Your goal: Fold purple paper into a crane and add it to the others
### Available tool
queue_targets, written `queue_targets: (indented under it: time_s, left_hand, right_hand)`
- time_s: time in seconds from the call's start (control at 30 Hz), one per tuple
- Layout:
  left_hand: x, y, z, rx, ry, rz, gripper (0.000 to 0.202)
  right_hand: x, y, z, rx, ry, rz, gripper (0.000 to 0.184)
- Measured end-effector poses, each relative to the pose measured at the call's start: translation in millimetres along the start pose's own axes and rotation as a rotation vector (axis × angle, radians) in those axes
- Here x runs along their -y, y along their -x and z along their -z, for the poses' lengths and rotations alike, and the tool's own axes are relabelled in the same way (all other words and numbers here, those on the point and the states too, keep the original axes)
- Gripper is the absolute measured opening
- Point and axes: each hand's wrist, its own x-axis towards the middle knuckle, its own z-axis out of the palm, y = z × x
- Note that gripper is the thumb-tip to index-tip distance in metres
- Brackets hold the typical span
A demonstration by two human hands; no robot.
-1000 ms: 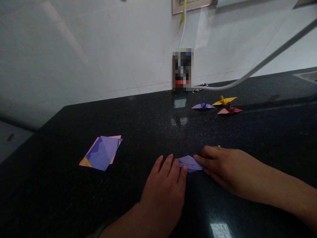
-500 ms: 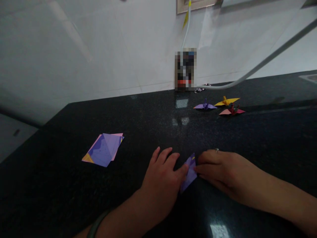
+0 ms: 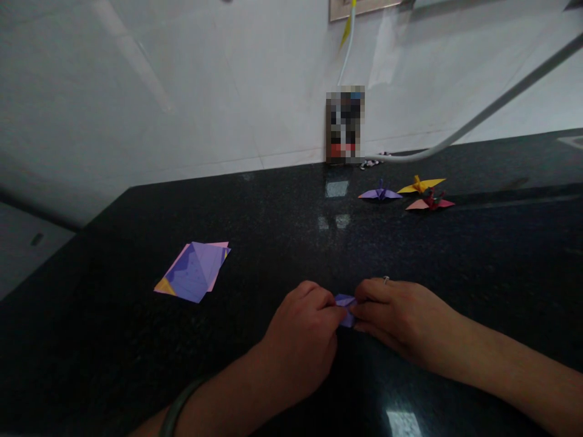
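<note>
A small folded piece of purple origami paper [image 3: 346, 311] lies between my hands, low on the dark countertop. My left hand [image 3: 307, 331] grips its left side, with thumb and curled fingers closed on it. From the other side my right hand [image 3: 405, 318], with a ring on one finger, pinches the paper's right edge. Much of the paper is covered by my fingers, so its exact fold cannot be made out.
Purple and pink paper sheets [image 3: 194, 272] lie stacked at the left. Toward the back right sit a purple paper crane [image 3: 381, 193], a yellow one [image 3: 421, 184] and a red one [image 3: 430, 201]. A blurred-out upright picture [image 3: 345, 124] leans on the wall beside a white cable [image 3: 473, 124].
My left hand's spread fingers have curled in onto the paper. The paper has turned and shows less of itself. My right hand has shifted slightly left.
</note>
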Motion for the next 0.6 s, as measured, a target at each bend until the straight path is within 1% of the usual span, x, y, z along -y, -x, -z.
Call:
queue_targets:
  time_s: [0.1, 0.2, 0.33, 0.47, 0.6]
  left_hand:
    - [-3.8, 2.2, 3.7, 0.043, 0.042, 0.044, 0.016]
    - [-2.9, 2.5, 6.1, 0.055, 0.089, 0.061, 0.013]
    - [0.9, 1.2, 4.6, 0.036, 0.119, 0.071, 0.012]
    - [1.8, 0.1, 0.2, 0.018, 0.095, 0.070, 0.008]
    - [0.9, -0.6, -4.1, -0.005, 0.038, 0.051, 0.015]
  right_hand:
    - [0.0, -1.4, -1.0, -0.009, 0.007, -0.012, 0.011]
    - [-0.7, -2.5, -2.2, 0.004, 0.016, -0.014, 0.010]
    - [-1.5, -2.8, -3.0, 0.030, 0.002, 0.007, 0.013]
    - [-1.5, -1.0, -2.2, 0.044, -0.062, -0.003, 0.018]
    - [-1.5, -0.1, -1.3, 0.058, -0.080, -0.017, 0.018]
